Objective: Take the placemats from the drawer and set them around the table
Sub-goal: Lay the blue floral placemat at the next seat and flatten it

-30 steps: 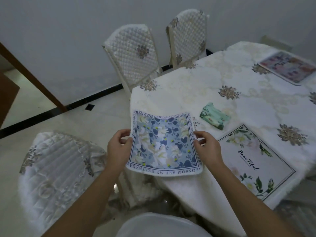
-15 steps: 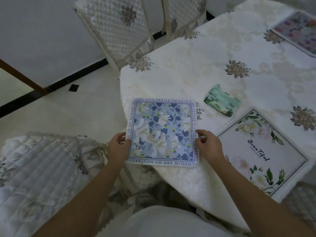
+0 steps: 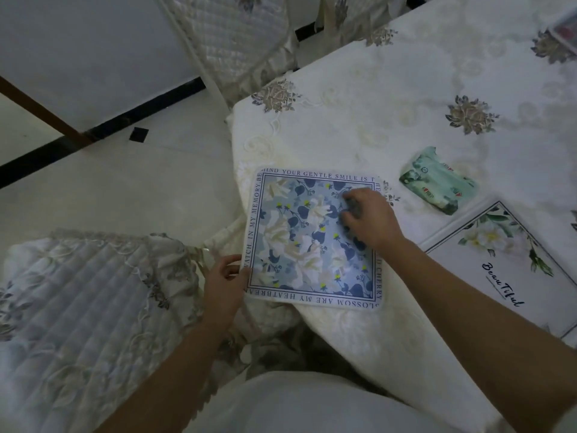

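1. Head view, the thing in hand: the blue floral placemat lies on the table at its near left corner. Its left border reaches the table's left edge, and its near left corner seems to hang a little over that edge.

2. Head view, the hands: the left hand pinches the near left corner of this mat, thumb on top and fingers below, so it is closed on the mat. The right hand rests on the far right part of the mat with the fingers curled down, pressing it and not gripping it.

3. Head view, the neighbours: a white "Beautiful" placemat lies along the near edge, to the right, apart from the blue one. A green packet lies between them, a little farther in, and touches neither. Another mat shows only partly at the far right.

4. How to do it well, in my judgement: hold the right palm as an anchor and let the left hand push the mat inward, until no corner hangs over the edge.

5. Then smooth it flat toward the borders and align its near side with the table's near edge, like the white mat.

6. The risk: the tablecloth is loose and can wrinkle under the mat if it is pushed hard.
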A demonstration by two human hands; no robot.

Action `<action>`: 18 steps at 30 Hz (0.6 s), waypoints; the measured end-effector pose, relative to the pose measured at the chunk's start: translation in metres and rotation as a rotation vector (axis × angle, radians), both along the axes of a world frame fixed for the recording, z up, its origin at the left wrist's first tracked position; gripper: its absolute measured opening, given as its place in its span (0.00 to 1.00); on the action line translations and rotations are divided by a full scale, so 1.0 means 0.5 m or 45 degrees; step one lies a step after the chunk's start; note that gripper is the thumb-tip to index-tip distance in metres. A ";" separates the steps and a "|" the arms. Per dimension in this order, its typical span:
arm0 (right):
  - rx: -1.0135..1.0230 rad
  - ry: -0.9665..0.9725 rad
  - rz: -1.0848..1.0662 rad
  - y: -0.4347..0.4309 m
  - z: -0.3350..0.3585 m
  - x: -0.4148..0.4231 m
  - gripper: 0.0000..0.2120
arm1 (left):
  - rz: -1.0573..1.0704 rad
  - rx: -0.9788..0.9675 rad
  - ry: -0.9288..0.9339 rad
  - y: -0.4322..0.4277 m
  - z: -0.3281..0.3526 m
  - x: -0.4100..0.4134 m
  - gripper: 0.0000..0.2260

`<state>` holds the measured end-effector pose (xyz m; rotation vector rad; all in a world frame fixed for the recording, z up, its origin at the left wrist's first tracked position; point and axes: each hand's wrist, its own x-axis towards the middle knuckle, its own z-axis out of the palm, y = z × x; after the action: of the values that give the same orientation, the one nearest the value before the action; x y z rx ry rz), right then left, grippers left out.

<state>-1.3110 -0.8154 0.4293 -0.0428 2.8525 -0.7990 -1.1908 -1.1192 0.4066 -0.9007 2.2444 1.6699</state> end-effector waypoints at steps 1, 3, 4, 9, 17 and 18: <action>0.011 0.005 0.029 -0.008 -0.002 -0.019 0.18 | 0.000 0.006 0.001 -0.004 0.001 -0.004 0.09; -0.004 0.017 0.054 -0.021 -0.005 -0.051 0.18 | -0.004 0.020 0.003 -0.013 0.003 -0.014 0.09; -0.007 0.032 0.068 -0.026 -0.008 -0.066 0.18 | -0.003 0.021 0.007 -0.017 0.004 -0.020 0.09; 0.052 0.084 0.162 -0.038 -0.021 -0.116 0.20 | -0.026 -0.016 0.037 -0.042 0.009 -0.063 0.08; 0.133 0.122 0.073 0.024 -0.037 -0.127 0.19 | 0.089 -0.108 0.194 -0.080 0.042 -0.279 0.12; 0.134 0.130 0.055 0.028 -0.038 -0.123 0.20 | 0.139 -0.064 0.185 -0.085 0.042 -0.296 0.13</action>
<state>-1.3727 -0.8014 0.4103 -0.1341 2.9738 -0.6559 -1.3388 -1.1615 0.4275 -0.9588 2.3813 1.7867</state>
